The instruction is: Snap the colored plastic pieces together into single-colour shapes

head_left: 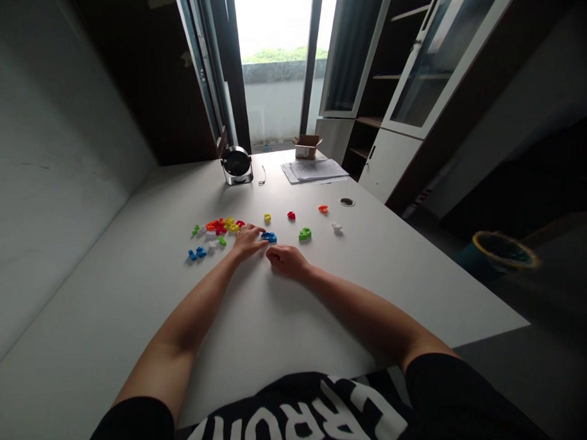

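My left hand (248,241) rests on the white table, its fingers bent and apart, with fingertips at the left edge of a small cluster of blue pieces (269,237). Just below that cluster lies my right hand (288,261), fingers curled in; what they hold, if anything, is hidden. Left of my left hand is a loose pile of red, orange, yellow, white and green pieces (220,226), with blue pieces (201,252) nearer me. Green pieces (305,234) sit to the right of the blue cluster.
Single pieces lie farther out: yellow (267,218), red (291,215), orange (323,209) and white (337,227). At the back stand a round black device (237,165), papers (315,170) and an open cardboard box (307,147). A cable hole (347,202) is near the right edge.
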Tool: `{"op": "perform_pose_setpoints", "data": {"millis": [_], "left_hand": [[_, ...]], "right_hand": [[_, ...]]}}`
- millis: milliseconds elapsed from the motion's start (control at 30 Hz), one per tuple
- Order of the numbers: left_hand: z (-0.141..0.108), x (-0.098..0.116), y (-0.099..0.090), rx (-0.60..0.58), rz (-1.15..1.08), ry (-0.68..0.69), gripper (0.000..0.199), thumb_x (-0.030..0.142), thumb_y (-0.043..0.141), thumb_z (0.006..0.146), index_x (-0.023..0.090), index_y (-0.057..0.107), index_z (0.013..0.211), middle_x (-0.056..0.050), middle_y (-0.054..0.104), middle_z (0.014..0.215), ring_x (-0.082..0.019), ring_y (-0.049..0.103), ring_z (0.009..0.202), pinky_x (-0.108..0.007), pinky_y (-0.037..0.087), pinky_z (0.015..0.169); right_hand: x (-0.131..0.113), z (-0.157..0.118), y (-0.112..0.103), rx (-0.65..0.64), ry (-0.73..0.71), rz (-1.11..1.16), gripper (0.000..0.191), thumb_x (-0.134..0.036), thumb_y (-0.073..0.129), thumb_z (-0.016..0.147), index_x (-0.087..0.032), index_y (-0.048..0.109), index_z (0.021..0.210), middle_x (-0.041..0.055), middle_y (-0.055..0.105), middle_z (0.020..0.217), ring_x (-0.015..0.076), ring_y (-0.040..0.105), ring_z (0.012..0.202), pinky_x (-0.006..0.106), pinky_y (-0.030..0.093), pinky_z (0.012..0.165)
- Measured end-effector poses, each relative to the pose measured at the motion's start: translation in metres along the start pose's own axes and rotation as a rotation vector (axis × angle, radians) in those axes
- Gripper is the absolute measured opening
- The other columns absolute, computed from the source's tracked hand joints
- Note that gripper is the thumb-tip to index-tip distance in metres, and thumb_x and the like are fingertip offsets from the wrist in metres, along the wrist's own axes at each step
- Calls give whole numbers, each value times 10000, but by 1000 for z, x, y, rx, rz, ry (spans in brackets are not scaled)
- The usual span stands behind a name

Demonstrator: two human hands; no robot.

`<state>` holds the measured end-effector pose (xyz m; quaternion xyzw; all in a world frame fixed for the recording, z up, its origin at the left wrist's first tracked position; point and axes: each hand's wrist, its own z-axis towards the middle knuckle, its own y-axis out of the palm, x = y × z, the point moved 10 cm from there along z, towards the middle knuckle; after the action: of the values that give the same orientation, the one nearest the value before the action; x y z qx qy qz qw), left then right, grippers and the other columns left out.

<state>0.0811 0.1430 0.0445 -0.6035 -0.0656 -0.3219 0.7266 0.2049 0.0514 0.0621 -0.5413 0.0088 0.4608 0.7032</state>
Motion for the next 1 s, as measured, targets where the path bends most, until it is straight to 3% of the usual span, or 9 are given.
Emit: {"op": "perform_pose_setpoints", "data": {"millis": [167,267,433,533,733,867,1000], "left_hand": [[0,-3,2,9,2,1,448,463,747,779,279,716,1187,-79,631,1149,-284,558,1122,-440,424,1019],[-3,-5,0,24,-12,-12,431,463,713,818,277,702,1207,-79,636,1183,-279,564,1135,-431,436,1013],[-20,-12,-23,58,62,17,318,387,638,880,281,697,1175,-73,640,1216,-292,543,1205,-458,424,1050],[-37,-30,-52,84,153,21,298,361,609,887,266,699,1154,-82,630,1244,-307,541,1196,-473,419,1053],[-80,-92,-112,92,347,-128,334,359,613,836,274,710,1144,-81,631,1261,-325,532,1177,-487,413,1056],[-101,-121,-127,-13,377,-174,394,287,619,761,309,716,1142,-58,635,1303,-323,536,1184,-462,437,1021],[-106,-130,-127,-66,378,-180,394,287,612,750,324,730,1124,-43,689,1221,-312,554,1164,-439,448,1007]], "right_hand": [[11,1,-18,125,98,-96,134,-172,541,934,-210,655,874,39,689,845,174,582,793,266,418,770],[17,2,-19,120,136,-125,126,-160,555,924,-213,644,852,40,686,852,180,580,807,273,416,770],[21,3,-13,79,160,-151,125,-165,576,919,-216,666,848,54,687,870,192,578,833,281,405,744],[22,2,-11,69,167,-145,132,-173,572,927,-217,679,862,57,689,890,192,578,838,280,400,729],[21,2,-10,77,143,-142,138,-179,572,929,-215,688,862,66,687,893,196,566,830,292,394,729],[22,2,-9,80,145,-154,140,-187,578,929,-215,701,869,72,685,893,202,561,832,299,389,722],[21,2,-10,81,139,-160,140,-192,580,931,-215,701,867,72,681,891,204,560,835,299,392,724]]}}
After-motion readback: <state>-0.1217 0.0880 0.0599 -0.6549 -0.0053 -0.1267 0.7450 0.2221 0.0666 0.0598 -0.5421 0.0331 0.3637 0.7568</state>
